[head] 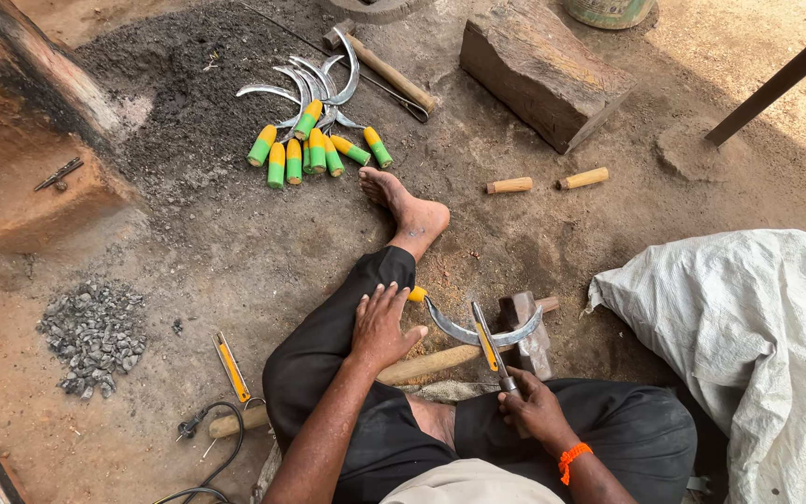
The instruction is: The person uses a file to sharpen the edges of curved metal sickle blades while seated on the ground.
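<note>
place: open-air smithy | floor: bare earth [235, 252] | signs: ash patch [188, 93], finished sickles [314, 112], hammer [380, 63], wooden block [543, 70]

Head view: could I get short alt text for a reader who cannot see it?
A person seated on bare earth holds a file in the right hand across a curved sickle blade, while the left hand rests on the knee. A pile of green-and-yellow-handled sickles lies ahead.
</note>
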